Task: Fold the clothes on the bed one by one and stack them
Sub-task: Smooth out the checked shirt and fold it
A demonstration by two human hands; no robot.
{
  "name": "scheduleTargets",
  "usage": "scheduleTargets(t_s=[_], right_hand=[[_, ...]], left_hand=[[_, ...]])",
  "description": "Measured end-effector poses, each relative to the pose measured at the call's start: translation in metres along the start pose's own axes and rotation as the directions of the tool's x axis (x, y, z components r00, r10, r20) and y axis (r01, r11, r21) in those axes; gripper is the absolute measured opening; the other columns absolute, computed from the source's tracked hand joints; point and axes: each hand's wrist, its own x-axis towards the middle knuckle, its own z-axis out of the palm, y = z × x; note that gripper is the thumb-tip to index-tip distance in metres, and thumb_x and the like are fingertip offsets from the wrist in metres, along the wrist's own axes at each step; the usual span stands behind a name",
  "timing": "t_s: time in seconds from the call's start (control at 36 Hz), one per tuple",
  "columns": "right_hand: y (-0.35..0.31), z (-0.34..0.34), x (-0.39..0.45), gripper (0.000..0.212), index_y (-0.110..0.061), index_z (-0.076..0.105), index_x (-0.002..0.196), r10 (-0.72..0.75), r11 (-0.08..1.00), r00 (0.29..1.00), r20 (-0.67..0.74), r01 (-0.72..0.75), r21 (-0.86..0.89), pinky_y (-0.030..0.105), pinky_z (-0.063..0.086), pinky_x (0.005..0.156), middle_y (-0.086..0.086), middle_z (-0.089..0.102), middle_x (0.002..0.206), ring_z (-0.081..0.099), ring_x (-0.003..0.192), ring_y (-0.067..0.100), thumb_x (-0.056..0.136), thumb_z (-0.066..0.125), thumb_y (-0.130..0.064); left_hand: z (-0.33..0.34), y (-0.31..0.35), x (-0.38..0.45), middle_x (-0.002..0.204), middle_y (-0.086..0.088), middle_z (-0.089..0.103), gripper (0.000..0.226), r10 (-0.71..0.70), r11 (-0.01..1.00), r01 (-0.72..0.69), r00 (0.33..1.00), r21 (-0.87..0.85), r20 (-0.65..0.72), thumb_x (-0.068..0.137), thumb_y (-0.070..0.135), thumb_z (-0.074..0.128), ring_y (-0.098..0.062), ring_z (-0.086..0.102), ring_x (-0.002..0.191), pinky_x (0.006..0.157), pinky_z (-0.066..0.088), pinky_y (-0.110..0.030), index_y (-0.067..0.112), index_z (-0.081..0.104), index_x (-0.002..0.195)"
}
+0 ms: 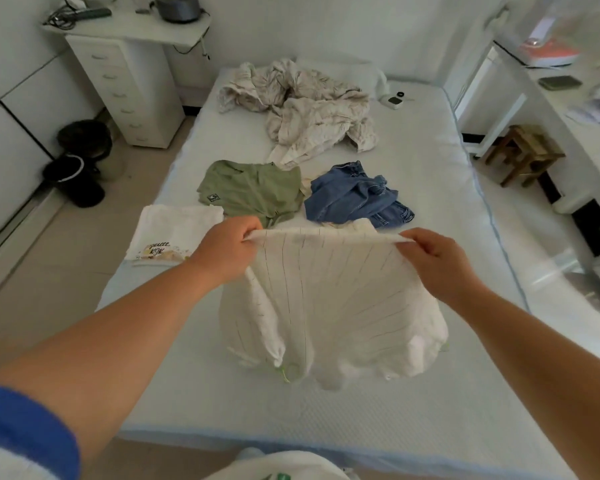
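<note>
Over the bed [430, 216], striped garment [329, 299] hangs lengthwise toward the person.

bare forearms, a blue sleeve [21, 420], perhaps white-edged.

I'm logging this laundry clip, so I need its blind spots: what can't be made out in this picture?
Head view only:
- Striped white garment: its type is unclear; it hangs bunched from the left hand and right hand.
- Folded white shirt: print partly hidden by the left hand.
- Jeans: near edge hidden behind the striped garment.
- Shelf, right: items blurred.
</note>
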Motion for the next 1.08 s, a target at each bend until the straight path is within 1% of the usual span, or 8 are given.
scheduleTargets(t_s=[0.17, 0.33, 0.44, 0.56, 0.67, 0.81, 0.92, 1.08], right_hand=[[-0.034, -0.018, -0.006, 0.029, -0.043, 0.059, 0.075, -0.127, 0.992, 0.991, 0.033, 0.128, -0.007, -0.002, 0.036, 0.059, -0.021, 0.063, 0.075, 0.053, 0.073, -0.012, 0.092, 0.053, -0.021], [-0.062, -0.05, -0.011, 0.032, -0.046, 0.06, 0.072, -0.228, 0.973, 0.974, -0.004, 0.227, -0.046, 0.003, 0.039, 0.06, -0.022, 0.063, 0.073, 0.054, 0.067, -0.007, 0.089, 0.057, -0.019], [-0.066, -0.069, -0.012, 0.012, -0.046, 0.06, 0.073, -0.157, 0.963, 0.985, 0.07, 0.169, -0.21, 0.012, 0.043, 0.058, -0.02, 0.063, 0.069, 0.056, 0.063, 0.001, 0.081, 0.059, -0.037], [-0.058, -0.085, -0.014, 0.018, -0.046, 0.055, 0.08, 0.017, 0.914, 0.983, 0.181, 0.059, -0.401, 0.026, 0.048, 0.07, -0.016, 0.06, 0.083, 0.057, 0.078, 0.004, 0.074, 0.069, -0.038], [-0.039, -0.091, -0.014, 0.018, -0.036, 0.055, 0.083, 0.125, 0.804, 0.985, 0.116, -0.032, -0.593, 0.029, 0.046, 0.069, -0.011, 0.057, 0.079, 0.051, 0.075, 0.005, 0.081, 0.066, -0.021], [-0.013, -0.092, -0.015, 0.008, -0.022, 0.056, 0.083, 0.074, 0.742, 0.994, -0.076, -0.106, -0.662, 0.024, 0.034, 0.067, -0.01, 0.048, 0.075, 0.047, 0.07, 0.007, 0.088, 0.06, -0.018], [0.004, -0.091, -0.017, 0.019, -0.013, 0.067, 0.099, 0.004, 0.668, 0.989, -0.15, -0.114, -0.736, 0.028, 0.036, 0.069, -0.001, 0.056, 0.084, 0.052, 0.079, 0.018, 0.094, 0.05, -0.019], [0.009, -0.077, -0.017, 0.022, -0.016, 0.071, 0.108, -0.045, 0.813, 0.922, -0.383, -0.189, -0.55, 0.031, 0.038, 0.083, 0.01, 0.06, 0.112, 0.056, 0.099, 0.029, 0.092, 0.056, -0.015]], left_hand=[[0.008, -0.016, 0.002, 0.096, -0.001, 0.056, 0.036, -0.027, 0.998, 0.038, 0.969, 0.041, -0.244, 0.082, -0.006, 0.044, -0.02, 0.051, 0.088, 0.073, 0.035, -0.027, 0.015, 0.065, 0.102], [0.009, -0.022, 0.012, 0.106, -0.01, 0.065, 0.035, -0.087, 0.995, 0.095, 0.951, 0.012, -0.297, 0.091, 0.008, 0.043, -0.029, 0.056, 0.099, 0.071, 0.033, -0.025, 0.019, 0.068, 0.112], [0.007, -0.013, 0.02, 0.118, -0.004, 0.064, 0.034, -0.159, 0.985, 0.131, 0.945, -0.113, -0.287, 0.092, 0.014, 0.045, -0.024, 0.055, 0.108, 0.08, 0.034, -0.022, 0.023, 0.066, 0.117], [-0.001, -0.009, 0.022, 0.102, 0.0, 0.066, 0.028, -0.159, 0.969, 0.116, 0.969, -0.217, -0.188, 0.093, 0.018, 0.049, -0.022, 0.058, 0.094, 0.074, 0.039, -0.023, 0.021, 0.068, 0.114], [-0.01, -0.009, 0.021, 0.07, 0.004, 0.057, 0.017, -0.065, 0.983, 0.069, 0.997, -0.171, 0.031, 0.092, 0.023, 0.055, -0.015, 0.051, 0.068, 0.055, 0.035, -0.024, 0.017, 0.069, 0.084], [-0.02, -0.007, 0.018, 0.062, 0.015, 0.061, 0.003, -0.043, 0.965, 0.112, 0.96, -0.238, 0.276, 0.081, 0.022, 0.072, 0.003, 0.052, 0.052, 0.046, 0.037, -0.009, 0.021, 0.069, 0.081], [-0.027, 0.0, 0.018, 0.071, 0.004, 0.059, 0.016, -0.032, 0.968, 0.132, 0.907, -0.212, 0.42, 0.072, 0.015, 0.078, -0.009, 0.052, 0.063, 0.056, 0.042, -0.016, 0.012, 0.067, 0.082], [-0.031, 0.014, 0.018, 0.061, 0.01, 0.059, 0.025, -0.002, 0.964, 0.132, 0.87, -0.229, 0.493, 0.066, 0.007, 0.081, -0.006, 0.054, 0.061, 0.059, 0.041, -0.02, 0.02, 0.06, 0.063]])
